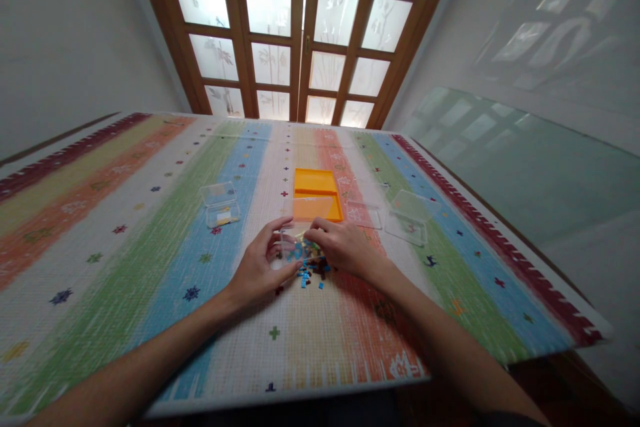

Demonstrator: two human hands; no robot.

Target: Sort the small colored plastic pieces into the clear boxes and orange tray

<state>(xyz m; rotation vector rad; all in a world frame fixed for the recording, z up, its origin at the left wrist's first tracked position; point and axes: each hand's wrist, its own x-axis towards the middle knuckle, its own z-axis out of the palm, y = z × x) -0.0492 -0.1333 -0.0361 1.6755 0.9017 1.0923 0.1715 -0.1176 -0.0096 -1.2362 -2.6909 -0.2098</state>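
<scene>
Just in front of an orange case, my left hand (260, 260) is wrapped round the side of a clear plastic box (289, 240) with a raised transparent lid. Small blue pieces show inside it. My right hand (343, 247) is at the box's right side, fingers curled inward and pressed together over its contents. Whatever those fingertips pinch is hidden. Directly below the box lies a small pile of loose blue and dark brown building bricks (306, 278), and one blue brick (321, 285) sits slightly apart.
Behind my hands lies the opened orange case (315, 180). An open clear box (223, 215) with small yellow pieces stands to the left. To the right are another open clear box (407, 230) and a clear tray (364, 213). A striped cloth (200, 320) covers the table.
</scene>
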